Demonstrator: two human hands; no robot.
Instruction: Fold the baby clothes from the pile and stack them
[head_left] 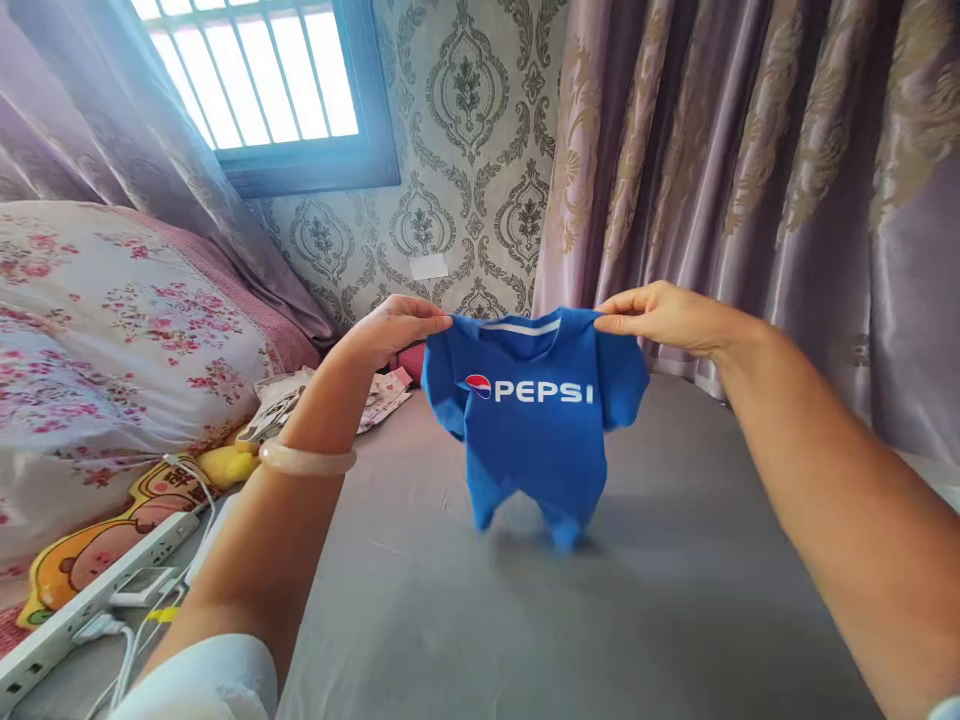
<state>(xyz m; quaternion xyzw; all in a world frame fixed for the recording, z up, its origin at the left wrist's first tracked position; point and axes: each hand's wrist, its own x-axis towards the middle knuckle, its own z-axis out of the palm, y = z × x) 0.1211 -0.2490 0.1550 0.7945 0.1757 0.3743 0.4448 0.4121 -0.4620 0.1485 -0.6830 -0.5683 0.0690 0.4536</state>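
Left hand (397,325): closed in a pinch on one shoulder of the blue Pepsi T-shirt (534,425).
Right hand (660,315): pinched shut on the other shoulder.
Shirt: held level between both hands, hung lengthwise downward, hem touching the grey bed sheet (525,620) mid-surface.

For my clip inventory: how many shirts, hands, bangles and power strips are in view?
blue shirt: 1
hands: 2, left hand and right hand, each pinching a shoulder of the shirt
bangle: 1
power strip: 1
Total: 5
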